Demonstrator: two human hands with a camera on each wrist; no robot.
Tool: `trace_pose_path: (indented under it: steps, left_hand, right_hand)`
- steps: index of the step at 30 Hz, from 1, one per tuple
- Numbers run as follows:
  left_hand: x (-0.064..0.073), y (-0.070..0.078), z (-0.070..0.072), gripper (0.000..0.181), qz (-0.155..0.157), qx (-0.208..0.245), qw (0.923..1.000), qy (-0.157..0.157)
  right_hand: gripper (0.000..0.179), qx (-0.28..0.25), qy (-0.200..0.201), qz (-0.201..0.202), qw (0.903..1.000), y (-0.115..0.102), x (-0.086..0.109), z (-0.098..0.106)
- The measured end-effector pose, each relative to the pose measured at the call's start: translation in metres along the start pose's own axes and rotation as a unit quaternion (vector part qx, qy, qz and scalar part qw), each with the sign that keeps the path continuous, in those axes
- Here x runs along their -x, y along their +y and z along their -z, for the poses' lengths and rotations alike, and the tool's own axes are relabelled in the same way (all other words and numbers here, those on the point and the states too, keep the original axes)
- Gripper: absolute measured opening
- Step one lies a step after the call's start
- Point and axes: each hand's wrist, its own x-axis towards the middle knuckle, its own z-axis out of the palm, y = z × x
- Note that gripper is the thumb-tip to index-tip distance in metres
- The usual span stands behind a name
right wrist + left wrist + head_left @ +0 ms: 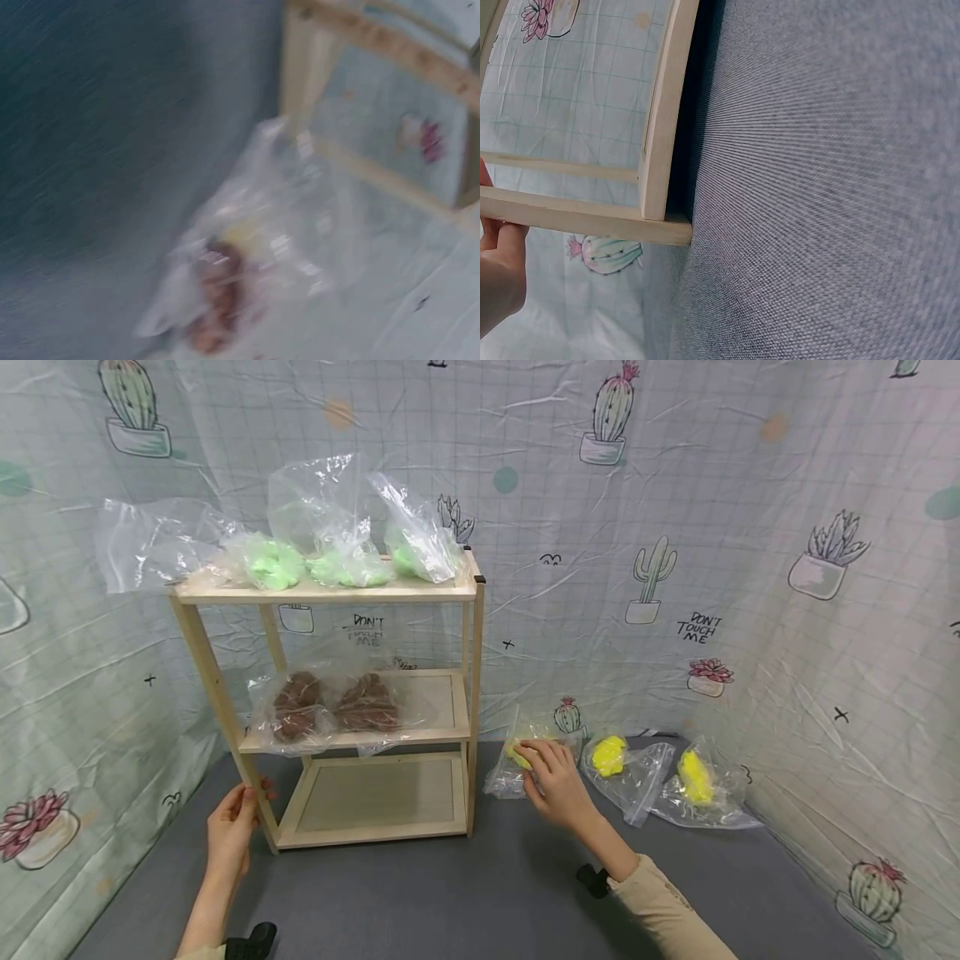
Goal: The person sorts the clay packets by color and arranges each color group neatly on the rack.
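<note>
My left hand (pixel 231 831) grips the front left post (pixel 258 810) of a small wooden shelf (pixel 375 842), fingers behind it; the left wrist view shows the fingers (pixel 506 240) at the post. My right hand (pixel 558 785) reaches over a clear zip bag (pixel 506 783) beside the shelf. Its fingertips overlap the yellow lump (pixel 517 755) in that bag, the thumb apart from the fingers. In the blurred right wrist view, the fingers (pixel 217 300) show at the bag (pixel 247 195) and the yellow lump.
Two more bags with yellow lumps (pixel 608 756) (pixel 696 778) lie to the right on the grey surface (pixel 465 902). Bagged pale green lumps (pixel 273 562) sit on the top shelf, bagged brown lumps (pixel 367 704) on the middle one. A printed cloth (pixel 517 552) hangs behind and at both sides.
</note>
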Motion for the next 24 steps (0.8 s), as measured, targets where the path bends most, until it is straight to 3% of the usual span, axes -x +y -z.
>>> trace_pose_path:
  steps: [6,12,17,20,24]
  left_hand:
    - [0.000,0.000,0.000,0.027,0.002,-0.002,1.0000,0.006]
    - [0.000,-0.003,0.001,0.025,0.005,-0.009,0.9999,0.010]
    - [-0.001,-0.004,0.001,0.027,0.002,-0.010,0.9999,0.011]
    - [-0.001,-0.003,0.001,0.029,0.001,-0.012,0.9999,0.009]
    - [-0.001,-0.002,0.001,0.030,0.003,-0.012,0.9999,0.007]
  right_hand:
    - [0.038,0.028,-0.020,-0.060,0.9976,0.026,0.026,-0.007]
    - [0.038,0.081,-0.059,-0.106,0.9893,0.043,0.041,-0.018]
    - [0.042,0.117,-0.121,-0.176,0.9698,0.049,0.046,-0.027]
    - [0.040,0.106,-0.166,-0.221,0.9551,0.051,0.048,-0.032]
    - [0.041,0.099,-0.215,-0.250,0.9387,0.055,0.050,-0.041]
